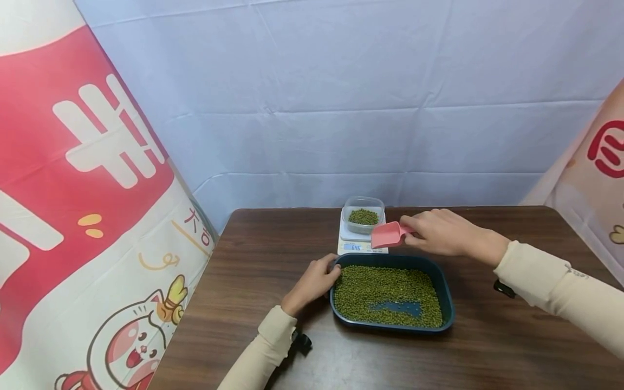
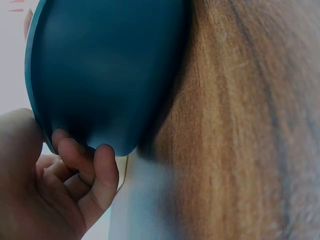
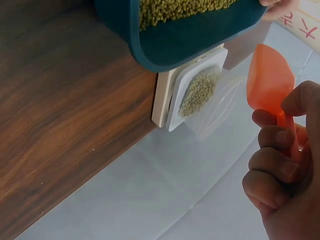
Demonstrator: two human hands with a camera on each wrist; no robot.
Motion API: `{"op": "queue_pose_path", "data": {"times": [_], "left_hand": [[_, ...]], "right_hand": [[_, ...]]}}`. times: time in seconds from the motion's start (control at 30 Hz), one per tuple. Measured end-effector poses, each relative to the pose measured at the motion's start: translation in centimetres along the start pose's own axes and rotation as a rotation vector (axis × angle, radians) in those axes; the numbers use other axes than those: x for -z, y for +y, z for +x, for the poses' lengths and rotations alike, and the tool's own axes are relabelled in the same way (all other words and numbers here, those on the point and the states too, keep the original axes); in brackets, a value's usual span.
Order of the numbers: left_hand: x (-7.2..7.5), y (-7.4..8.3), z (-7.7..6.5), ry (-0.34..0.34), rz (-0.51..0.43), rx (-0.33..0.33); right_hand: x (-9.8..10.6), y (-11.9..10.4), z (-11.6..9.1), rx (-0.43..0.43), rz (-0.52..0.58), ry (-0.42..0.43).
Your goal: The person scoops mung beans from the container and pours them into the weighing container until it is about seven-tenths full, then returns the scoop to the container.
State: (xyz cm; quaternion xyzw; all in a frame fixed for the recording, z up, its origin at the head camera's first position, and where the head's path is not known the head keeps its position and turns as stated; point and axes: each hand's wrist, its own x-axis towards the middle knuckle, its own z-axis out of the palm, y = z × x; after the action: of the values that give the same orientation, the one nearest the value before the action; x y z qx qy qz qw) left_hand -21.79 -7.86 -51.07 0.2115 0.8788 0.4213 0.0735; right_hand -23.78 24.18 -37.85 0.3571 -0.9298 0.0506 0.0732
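Observation:
A pink scoop [image 1: 387,235] is held by its short handle in my right hand [image 1: 441,232]; the right wrist view shows the thumb on top and the fingers curled round the handle. No beans show in the scoop's bowl, which is over the front of the kitchen scale [image 1: 343,250]. On that scale stands a clear plastic container [image 1: 362,228] with green mung beans [image 1: 363,217] in it. My left hand [image 1: 314,280] grips the far left corner of the dark blue tray [image 1: 449,309], thumb over the rim and fingers on the outside wall [image 2: 110,65]. Mung beans [image 1: 385,281] cover most of the tray's bottom.
The brown wooden table [image 1: 283,238] carries everything. A pale cloth [image 1: 312,141] hangs behind its far edge, with printed banners [image 1: 131,179] on the left and right. The scale stands between the tray and that far edge, its display lit.

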Motion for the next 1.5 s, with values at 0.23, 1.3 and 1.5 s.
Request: {"op": "queue_pose_path", "data": {"times": [0.23,1.3,1.5], "left_hand": [[-0.1,0.0,0.0,0.001,0.004,0.001],[0.1,0.1,-0.1,0.011,-0.008,-0.032],[0.0,0.0,0.0,0.014,-0.006,-0.031]], "right_hand": [[-0.4,-0.5,-1.1,0.011,-0.02,0.006],[-0.7,-0.4,-4.9,-0.019,-0.019,-0.016],[-0.4,-0.1,-5.6,-0.018,-0.025,-0.017]]}}
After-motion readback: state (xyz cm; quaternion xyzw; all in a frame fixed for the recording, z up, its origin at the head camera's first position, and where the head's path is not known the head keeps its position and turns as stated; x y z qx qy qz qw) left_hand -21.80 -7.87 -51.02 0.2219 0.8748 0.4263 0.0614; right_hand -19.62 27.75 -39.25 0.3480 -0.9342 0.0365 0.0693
